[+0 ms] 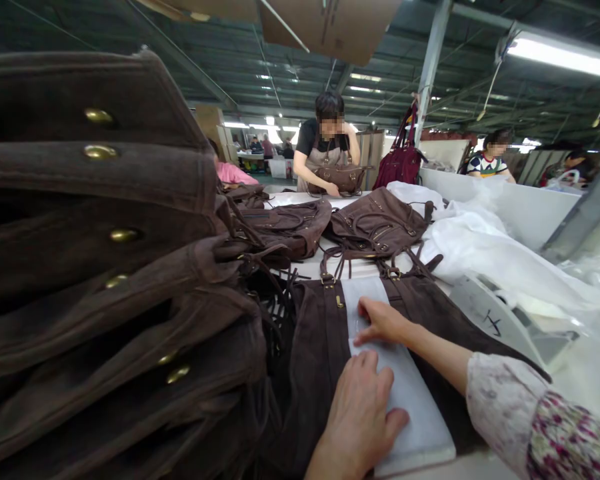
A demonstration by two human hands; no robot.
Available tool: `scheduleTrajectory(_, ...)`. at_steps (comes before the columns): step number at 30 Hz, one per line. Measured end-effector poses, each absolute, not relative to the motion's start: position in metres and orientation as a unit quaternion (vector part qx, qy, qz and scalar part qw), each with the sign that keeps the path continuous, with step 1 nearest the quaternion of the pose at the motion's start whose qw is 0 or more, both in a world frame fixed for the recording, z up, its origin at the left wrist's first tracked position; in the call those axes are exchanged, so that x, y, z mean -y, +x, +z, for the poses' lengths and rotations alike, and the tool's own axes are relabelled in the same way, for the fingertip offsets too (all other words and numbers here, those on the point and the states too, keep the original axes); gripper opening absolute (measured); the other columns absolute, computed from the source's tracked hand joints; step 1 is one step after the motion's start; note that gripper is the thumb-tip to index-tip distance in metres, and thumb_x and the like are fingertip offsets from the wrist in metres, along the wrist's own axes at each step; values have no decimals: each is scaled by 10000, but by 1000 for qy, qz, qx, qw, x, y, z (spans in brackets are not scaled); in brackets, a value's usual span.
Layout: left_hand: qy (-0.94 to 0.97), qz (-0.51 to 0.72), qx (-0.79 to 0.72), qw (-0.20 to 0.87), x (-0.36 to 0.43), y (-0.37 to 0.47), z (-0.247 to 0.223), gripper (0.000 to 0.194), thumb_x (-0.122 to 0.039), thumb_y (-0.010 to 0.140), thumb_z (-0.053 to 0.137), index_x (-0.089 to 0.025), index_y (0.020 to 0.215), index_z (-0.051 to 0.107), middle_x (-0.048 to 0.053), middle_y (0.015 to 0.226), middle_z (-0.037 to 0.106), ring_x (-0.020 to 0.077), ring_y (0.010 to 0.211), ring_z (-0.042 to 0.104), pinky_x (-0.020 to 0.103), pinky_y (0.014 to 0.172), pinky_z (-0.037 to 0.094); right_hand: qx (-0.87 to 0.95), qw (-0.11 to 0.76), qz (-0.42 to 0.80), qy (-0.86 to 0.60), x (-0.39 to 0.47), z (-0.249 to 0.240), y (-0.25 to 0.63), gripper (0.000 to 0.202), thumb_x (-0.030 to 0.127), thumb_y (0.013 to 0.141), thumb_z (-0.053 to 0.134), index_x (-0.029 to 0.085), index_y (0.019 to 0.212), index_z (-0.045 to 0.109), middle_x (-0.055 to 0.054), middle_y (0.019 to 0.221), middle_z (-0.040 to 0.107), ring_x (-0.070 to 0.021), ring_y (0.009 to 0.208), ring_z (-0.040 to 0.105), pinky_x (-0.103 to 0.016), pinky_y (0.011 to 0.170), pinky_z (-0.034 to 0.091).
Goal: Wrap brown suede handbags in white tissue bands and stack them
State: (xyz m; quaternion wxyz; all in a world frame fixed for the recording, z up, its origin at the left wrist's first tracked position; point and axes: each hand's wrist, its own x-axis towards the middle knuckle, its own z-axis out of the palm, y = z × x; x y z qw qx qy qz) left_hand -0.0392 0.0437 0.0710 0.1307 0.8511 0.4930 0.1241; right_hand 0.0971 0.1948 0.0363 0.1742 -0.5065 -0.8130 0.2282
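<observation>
Along the left edge of the surface (287, 199), a pile (110, 267) of brown bags rises high; no white strip shows on them, and I cannot tell whether they are done or waiting. Toward the far edge lie two more bags, one (300, 227) left and one (380, 223) right, also without a visible strip. My bag (317, 340) lies flat by the near edge, handles toward the far side. My left grip (363, 407) rests on the strip (417, 407), fingers bent, thumb spread away from them. The strip is laid lengthwise over the bag's middle, flat, with brown showing on both sides; so I judge the placing mostly done, while nothing fastens or wraps it that I can see. My right grip (380, 323) touches its far part, thumb and forefinger apart, pinching nothing visible. By the right edge, white sheeting (480, 257) lies heaped.
</observation>
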Motion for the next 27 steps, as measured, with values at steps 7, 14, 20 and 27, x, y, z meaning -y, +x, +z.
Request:
scheduleTrajectory(7, 855, 104, -491, 130, -44, -43, 76, 240, -383, 780, 638, -197, 923, 586, 79, 1068, 527, 277, 1018, 490, 441, 924, 419, 769, 208, 208, -568, -211, 33, 81, 332, 469, 788, 692, 173, 860, 560, -18, 768, 595, -144, 715, 520, -234, 608, 331)
scheduleTrajectory(14, 857, 122, -485, 120, -37, -48, 73, 321, -394, 808, 612, -194, 1057, 577, 91, 1177, 517, 271, 1123, 469, 416, 1014, 371, 812, 240, 215, -487, -143, 58, 103, 363, 353, 969, 426, 190, 1269, 546, -124, 1217, 622, -216, 1121, 569, -345, 954, 412)
scheduleTrajectory(20, 857, 116, -487, 122, -39, -47, 75, 344, -356, 821, 571, -198, 1126, 558, 100, 1266, 507, 256, 1194, 457, 395, 1058, 341, 875, 114, 195, -429, -82, 58, 139, 569, 535, 973, 312, 228, 1444, 399, -157, 1537, 271, -363, 1422, 196, -622, 1097, 173)
scheduleTrajectory(27, 860, -47, -501, 81, -61, -32, 129, 190, -307, 813, 521, -188, 897, 642, 96, 1064, 637, 279, 1035, 586, 490, 997, 392, 775, 318, 171, -518, -70, 127, 243, 404, 372, 962, 360, 195, 1209, 628, -101, 1279, 603, -241, 1201, 538, -410, 1063, 370)
